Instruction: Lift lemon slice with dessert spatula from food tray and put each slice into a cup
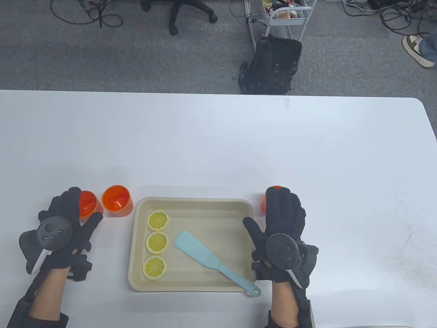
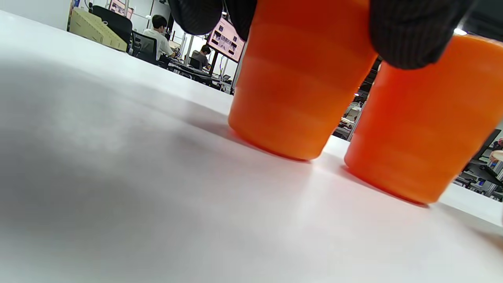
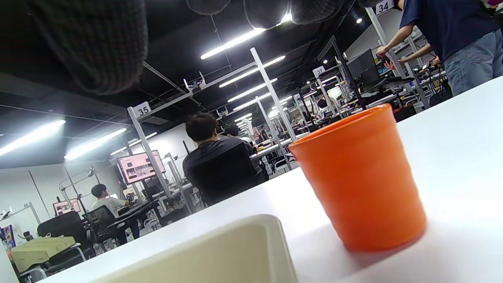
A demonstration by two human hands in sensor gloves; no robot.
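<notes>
On the white table (image 1: 218,143), cream tray (image 1: 138,218) holds three lemon slices (image 1: 158,219) in a column beside the blue spatula (image 1: 205,254). Left hand (image 1: 65,222) and right hand (image 1: 285,222) lie flat, fingers relaxed, grasping nothing, each over an orange cup (image 1: 89,202).

In the right wrist view two number signs can be read in the room behind the worktop. A white card (image 3: 142,109) on top of a metal frame post reads "35". Another white card (image 3: 383,6) at the top edge, on a second post, reads "34". A third card farther back is too small to read.
</notes>
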